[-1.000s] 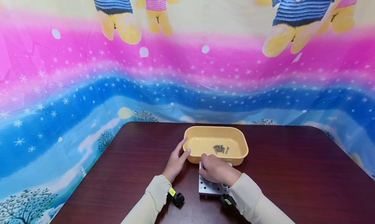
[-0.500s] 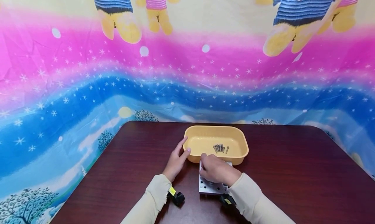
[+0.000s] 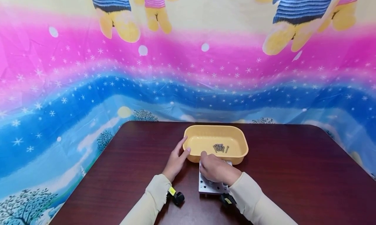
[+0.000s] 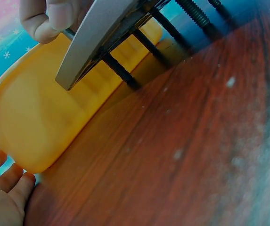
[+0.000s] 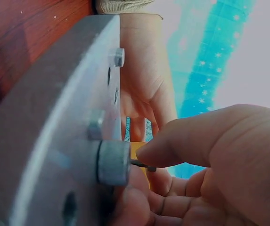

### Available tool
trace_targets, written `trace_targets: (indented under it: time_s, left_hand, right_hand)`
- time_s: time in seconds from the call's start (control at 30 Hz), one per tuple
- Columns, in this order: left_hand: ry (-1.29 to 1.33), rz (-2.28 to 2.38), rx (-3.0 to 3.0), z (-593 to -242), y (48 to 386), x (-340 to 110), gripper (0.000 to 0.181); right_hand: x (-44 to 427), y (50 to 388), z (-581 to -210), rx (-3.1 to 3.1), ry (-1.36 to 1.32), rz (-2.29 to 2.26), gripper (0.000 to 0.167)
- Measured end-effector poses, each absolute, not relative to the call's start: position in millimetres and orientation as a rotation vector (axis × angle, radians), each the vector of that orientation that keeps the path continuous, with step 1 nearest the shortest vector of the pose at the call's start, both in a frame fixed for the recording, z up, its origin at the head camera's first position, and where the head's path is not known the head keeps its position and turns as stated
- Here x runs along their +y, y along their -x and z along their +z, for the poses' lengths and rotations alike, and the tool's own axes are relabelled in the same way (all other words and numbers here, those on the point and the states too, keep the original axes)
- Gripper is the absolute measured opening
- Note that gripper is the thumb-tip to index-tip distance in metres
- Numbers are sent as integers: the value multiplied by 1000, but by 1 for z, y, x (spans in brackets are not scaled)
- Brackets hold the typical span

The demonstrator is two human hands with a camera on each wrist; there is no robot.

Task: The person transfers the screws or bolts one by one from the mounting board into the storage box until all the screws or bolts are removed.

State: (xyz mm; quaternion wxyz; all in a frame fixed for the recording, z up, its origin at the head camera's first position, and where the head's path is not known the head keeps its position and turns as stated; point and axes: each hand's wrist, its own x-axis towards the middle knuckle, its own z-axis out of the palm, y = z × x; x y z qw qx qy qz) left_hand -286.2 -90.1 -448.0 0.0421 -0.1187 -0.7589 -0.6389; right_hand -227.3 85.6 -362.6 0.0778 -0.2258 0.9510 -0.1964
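My left hand (image 3: 175, 162) rests against the left end of a yellow plastic tray (image 3: 215, 128), fingers fairly straight and thumb at the rim. Several screws (image 3: 218, 148) lie inside the tray. In front of it stands a metal plate (image 3: 212, 187) with holes. Over the plate's far left corner, my right hand (image 3: 215, 168) pinches a thin dark screw (image 5: 144, 165), mostly hidden by the fingers. Beside those fingers in the right wrist view sits a round bolt head (image 5: 115, 162) on the plate. Threaded bolts (image 4: 118, 68) stick out below the plate in the left wrist view.
All of this stands on a dark reddish wooden table (image 3: 141, 153). Behind the table's far edge hangs a printed cloth (image 3: 188, 71) with bears and snowflakes. Each wrist carries a small black camera (image 3: 177, 198).
The whole head view has shifted slightly. Both hands, the tray and the plate keep their places, and the right hand stays at the plate's far left corner.
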Motion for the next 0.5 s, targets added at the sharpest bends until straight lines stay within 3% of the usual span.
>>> trace_targets:
  time_s: [0.5]
  left_hand:
    - [398,-1952,-2313,-440,281,-90,52]
  right_hand:
    - [88,229,-360,2798,689,-610,12]
